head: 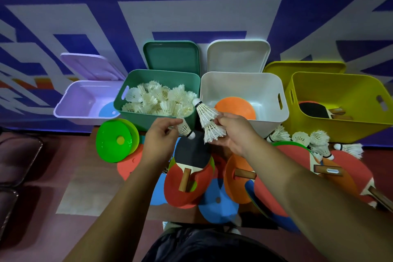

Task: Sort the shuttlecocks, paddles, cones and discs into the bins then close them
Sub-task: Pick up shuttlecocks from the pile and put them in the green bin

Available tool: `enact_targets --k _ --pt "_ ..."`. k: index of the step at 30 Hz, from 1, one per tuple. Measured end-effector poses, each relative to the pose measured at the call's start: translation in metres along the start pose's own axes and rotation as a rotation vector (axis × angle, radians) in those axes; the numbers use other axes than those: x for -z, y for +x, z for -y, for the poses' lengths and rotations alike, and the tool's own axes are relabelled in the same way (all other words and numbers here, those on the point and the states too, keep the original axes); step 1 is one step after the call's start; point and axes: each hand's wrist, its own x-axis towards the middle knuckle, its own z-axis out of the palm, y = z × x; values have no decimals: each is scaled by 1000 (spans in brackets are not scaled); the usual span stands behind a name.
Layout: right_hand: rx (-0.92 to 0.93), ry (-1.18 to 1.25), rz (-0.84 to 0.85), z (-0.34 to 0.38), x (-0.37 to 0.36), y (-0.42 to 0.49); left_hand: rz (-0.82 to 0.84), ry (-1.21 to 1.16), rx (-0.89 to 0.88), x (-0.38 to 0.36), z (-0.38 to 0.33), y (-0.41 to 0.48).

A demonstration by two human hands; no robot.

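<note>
Starting nearest: a black paddle lies right under both hands, on top of a heap of flat discs. The left hand pinches a single shuttlecock by its feathers, cork pointing down. Just beside it, the right hand grips two stacked shuttlecocks, cork up. Past the left fingers sits the open green bin holding a pile of shuttlecocks. Past the right hand is the white bin with an orange disc.

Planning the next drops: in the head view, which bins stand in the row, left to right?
lilac bin → green bin → white bin → yellow bin. All four are open.
</note>
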Motion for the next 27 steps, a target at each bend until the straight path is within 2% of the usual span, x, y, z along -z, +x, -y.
enact_targets --k 10,14,24,27 --pt "-88 117 40 48 -75 37 -53 -52 6 54 3 69" --pt "-77 70 -72 62 -102 55 -74 -54 8 73 4 94" --pt "-46 -179 -196 62 -134 103 -63 -97 57 95 35 151" --pt "-7 -333 -201 56 -133 109 -66 -97 74 96 46 163"
